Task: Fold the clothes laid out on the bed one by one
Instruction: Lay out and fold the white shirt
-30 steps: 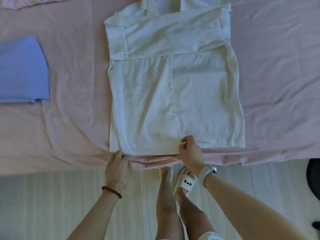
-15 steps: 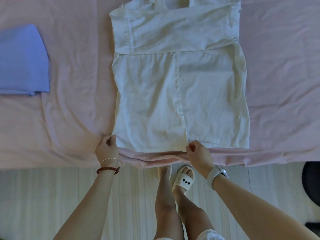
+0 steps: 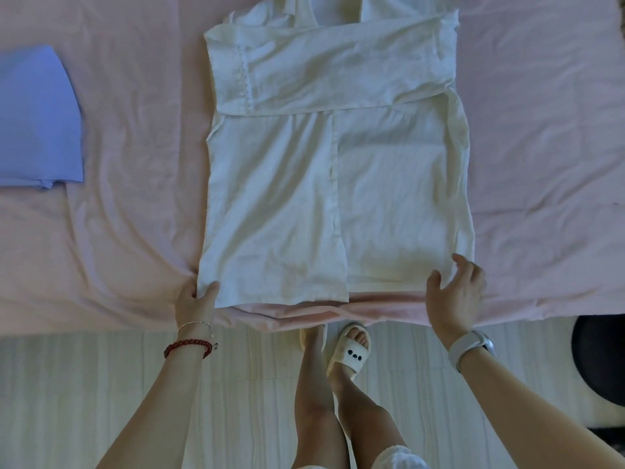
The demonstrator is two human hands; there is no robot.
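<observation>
pink bed sheet [image 3: 118, 231] | white shirt [image 3: 280, 204] centre | left hand [image 3: 194, 304] pinches 7-o'clock hem corner | right hand [image 3: 455, 292] spread, empty, at 5-o'clock corner | risk: one-sided lift skews fold

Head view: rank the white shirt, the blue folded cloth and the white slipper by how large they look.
1. white shirt
2. blue folded cloth, cut off by the frame edge
3. white slipper, though it sits lower, on the floor

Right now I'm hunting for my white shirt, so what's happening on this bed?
A person is folding a white shirt on the pink bedsheet. Its sleeves are already folded across the chest. The left hand grips the hem's left corner; the right hand hovers open at the right corner, not yet gripping. A folded blue garment lies off to the left.
</observation>
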